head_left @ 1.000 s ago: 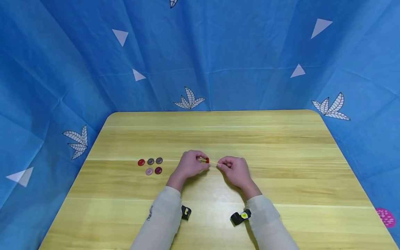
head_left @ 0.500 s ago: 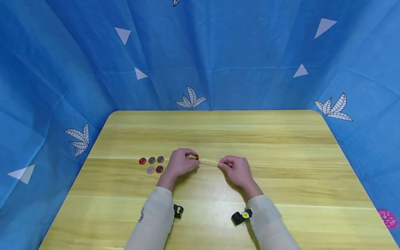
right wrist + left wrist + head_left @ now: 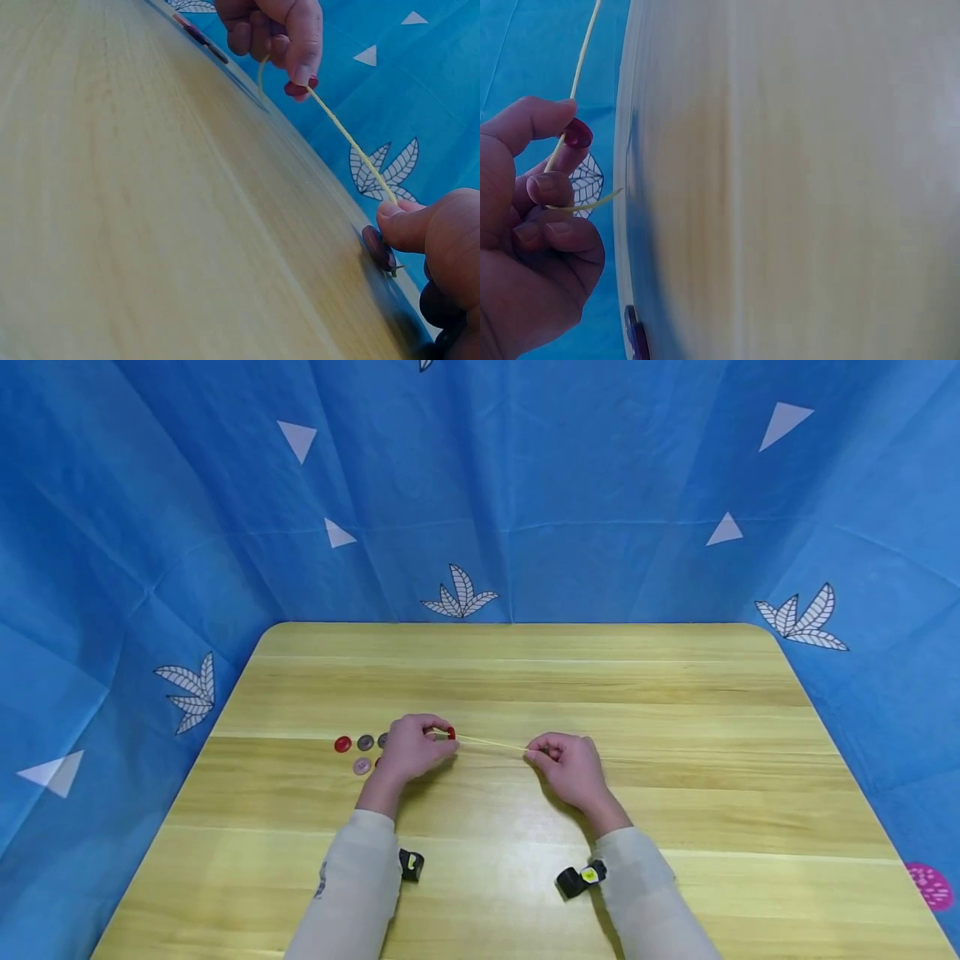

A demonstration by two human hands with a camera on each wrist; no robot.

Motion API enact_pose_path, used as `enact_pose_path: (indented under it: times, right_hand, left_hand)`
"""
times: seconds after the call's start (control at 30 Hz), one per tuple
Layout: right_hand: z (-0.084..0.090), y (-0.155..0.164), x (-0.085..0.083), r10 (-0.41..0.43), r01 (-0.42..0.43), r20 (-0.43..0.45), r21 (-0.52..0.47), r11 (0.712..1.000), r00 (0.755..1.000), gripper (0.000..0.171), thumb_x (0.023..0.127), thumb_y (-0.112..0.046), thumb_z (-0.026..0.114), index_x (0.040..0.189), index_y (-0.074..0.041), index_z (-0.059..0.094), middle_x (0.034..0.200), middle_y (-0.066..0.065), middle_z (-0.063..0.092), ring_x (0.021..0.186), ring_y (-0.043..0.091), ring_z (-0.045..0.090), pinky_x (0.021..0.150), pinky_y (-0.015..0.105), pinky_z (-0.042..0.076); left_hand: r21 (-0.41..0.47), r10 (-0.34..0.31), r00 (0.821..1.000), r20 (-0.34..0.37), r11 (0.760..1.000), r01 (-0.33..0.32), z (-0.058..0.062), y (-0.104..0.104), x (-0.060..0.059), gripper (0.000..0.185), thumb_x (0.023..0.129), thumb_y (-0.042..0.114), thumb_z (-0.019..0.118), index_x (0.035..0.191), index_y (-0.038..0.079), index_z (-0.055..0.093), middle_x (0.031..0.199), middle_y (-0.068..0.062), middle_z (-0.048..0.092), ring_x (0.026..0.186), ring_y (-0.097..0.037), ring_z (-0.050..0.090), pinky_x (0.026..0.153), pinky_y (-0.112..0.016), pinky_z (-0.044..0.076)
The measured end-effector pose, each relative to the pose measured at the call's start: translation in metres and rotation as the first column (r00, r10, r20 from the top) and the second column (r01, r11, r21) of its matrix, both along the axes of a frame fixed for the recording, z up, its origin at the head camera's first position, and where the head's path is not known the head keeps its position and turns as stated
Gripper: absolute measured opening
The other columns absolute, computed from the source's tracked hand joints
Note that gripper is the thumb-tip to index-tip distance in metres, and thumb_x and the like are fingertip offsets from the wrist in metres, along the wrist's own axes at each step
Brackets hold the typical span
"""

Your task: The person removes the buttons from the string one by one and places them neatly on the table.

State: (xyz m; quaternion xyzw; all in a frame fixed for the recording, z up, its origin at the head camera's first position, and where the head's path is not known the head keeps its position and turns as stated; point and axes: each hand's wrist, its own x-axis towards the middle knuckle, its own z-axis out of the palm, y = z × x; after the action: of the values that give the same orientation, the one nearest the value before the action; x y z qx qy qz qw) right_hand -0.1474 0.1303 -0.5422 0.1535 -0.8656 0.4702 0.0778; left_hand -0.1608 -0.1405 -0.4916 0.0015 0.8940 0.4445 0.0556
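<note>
My left hand (image 3: 441, 740) pinches a small red button (image 3: 451, 732) threaded on a thin yellow string (image 3: 491, 743). The string runs taut across to my right hand (image 3: 536, 754), which pinches its other end just above the wooden table (image 3: 675, 777). In the right wrist view a dark red button (image 3: 379, 248) sits on the string right by my right thumb (image 3: 409, 225), and the red button (image 3: 300, 86) shows at the left fingertips (image 3: 304, 71). In the left wrist view the red button (image 3: 577, 133) is under my thumb, with a short loose string end (image 3: 592, 202) curling out.
Several loose buttons lie on the table left of my left hand: a red one (image 3: 342, 744), a grey one (image 3: 365, 742) and a pink one (image 3: 362, 766); others are partly hidden behind the hand. Blue patterned cloth (image 3: 480, 485) walls in the table on three sides.
My left hand has slid left with the red button, so the string between the hands is longer. It now covers some of the loose buttons. The right hand has hardly moved.
</note>
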Motion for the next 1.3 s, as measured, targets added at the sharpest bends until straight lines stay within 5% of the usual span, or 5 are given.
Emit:
enact_pose_path:
  times: [0.4,0.5,0.63,0.97,1.3]
  right_hand:
    - [-0.001,-0.001,0.0,-0.007,0.007,0.014,0.002,1.0,1.0,0.007,0.089,-0.018,0.078,0.086,-0.012,0.078,0.052,-0.011,0.046,0.048,0.007,0.038,0.056,0.031,0.041]
    - [-0.001,-0.002,0.0,-0.004,0.004,0.015,-0.001,1.0,1.0,0.007,0.089,-0.018,0.078,0.086,-0.012,0.078,0.052,-0.011,0.046,0.048,0.007,0.039,0.056,0.031,0.041]
    - [0.0,-0.003,0.0,-0.002,0.003,0.015,-0.007,1.0,1.0,0.006,0.089,-0.017,0.078,0.085,-0.013,0.078,0.052,-0.011,0.046,0.048,0.008,0.039,0.056,0.031,0.041]
    - [0.002,-0.002,0.001,-0.002,0.002,0.003,-0.006,1.0,1.0,0.004,0.089,-0.015,0.077,0.085,-0.014,0.078,0.052,-0.013,0.044,0.047,0.007,0.037,0.055,0.031,0.039]
    - [0.002,0.0,0.001,-0.012,0.012,0.006,0.007,1.0,1.0,0.006,0.089,-0.017,0.078,0.085,-0.012,0.077,0.052,-0.013,0.044,0.048,0.007,0.037,0.056,0.031,0.04]
  left_hand:
    - [-0.018,0.018,1.0,0.004,1.0,-0.018,0.005,-0.015,0.002,0.025,0.082,0.019,0.081,0.105,0.01,0.075,0.076,-0.004,0.059,0.063,-0.017,0.05,0.065,-0.037,0.041]
    - [-0.042,0.04,0.999,0.032,0.998,-0.039,0.006,-0.019,0.003,0.025,0.082,0.023,0.081,0.105,0.015,0.075,0.075,-0.003,0.058,0.065,-0.018,0.05,0.081,-0.055,0.028]
    - [-0.082,0.07,0.995,0.068,0.995,-0.065,0.009,-0.023,0.005,0.025,0.083,0.03,0.08,0.105,0.021,0.075,0.082,-0.003,0.059,0.072,-0.022,0.051,0.078,-0.065,0.017]
    - [-0.05,0.054,0.998,0.034,0.997,-0.052,0.006,-0.031,0.005,0.025,0.083,0.022,0.08,0.106,0.013,0.075,0.09,-0.007,0.063,0.073,-0.021,0.053,0.058,-0.033,0.045]
    - [-0.044,0.057,0.998,0.01,0.997,-0.057,0.005,-0.038,0.007,0.028,0.084,0.019,0.079,0.109,0.007,0.074,0.101,-0.01,0.065,0.087,-0.023,0.056,0.066,-0.033,0.048]
